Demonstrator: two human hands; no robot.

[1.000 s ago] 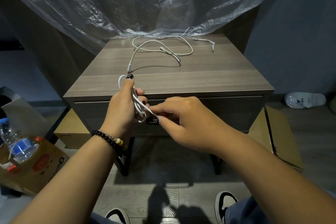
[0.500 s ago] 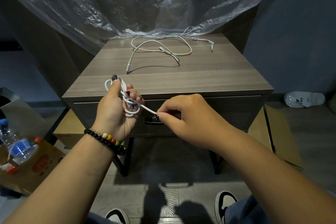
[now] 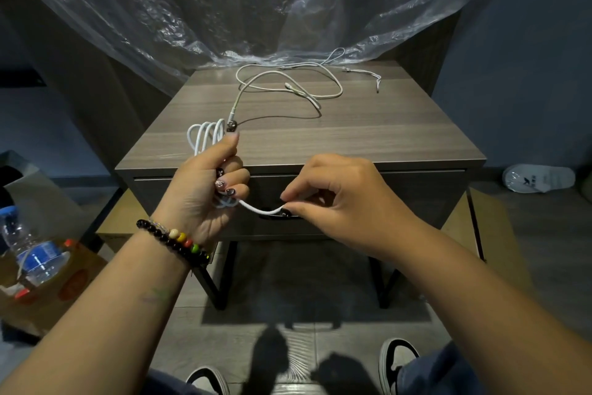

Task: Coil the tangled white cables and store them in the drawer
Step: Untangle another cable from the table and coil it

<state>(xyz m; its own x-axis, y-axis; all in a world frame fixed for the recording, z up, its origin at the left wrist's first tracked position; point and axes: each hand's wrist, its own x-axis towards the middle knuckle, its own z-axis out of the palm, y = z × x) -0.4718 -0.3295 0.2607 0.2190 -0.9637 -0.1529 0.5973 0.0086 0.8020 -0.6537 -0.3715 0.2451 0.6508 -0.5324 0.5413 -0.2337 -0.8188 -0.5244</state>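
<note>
On the far left, a water bottle (image 3: 32,253) is lying in a cardboard box (image 3: 64,285) on the floor, apart from the work.

The left hand (image 3: 205,192) is gripping a coiled cable (image 3: 205,138), with the fingers curled tight around the middle of the bundle. Several white loops are standing out above the fist, and a smaller knot of loops is showing below it. From there a short free end is running to the right hand (image 3: 336,205), which is pinching that end between thumb and forefinger; the other fingers are loosely bent. Both hands are hovering in front of the drawer (image 3: 416,199), which is closed; its dark handle is partly hidden behind the right hand.

The cable seems light, thin and very soft, with some springiness, so the loops will probably open again if the grip is relaxing. It is best held across all the loops at once, as the left hand is doing, and the tail near its tip. The smooth covering may slip, so the pinch should be firm but not bending the plug end sharply.

Further back on the worktop (image 3: 384,138), the loose cables (image 3: 288,87) are lying in a wide tangle, not yet coiled.
</note>
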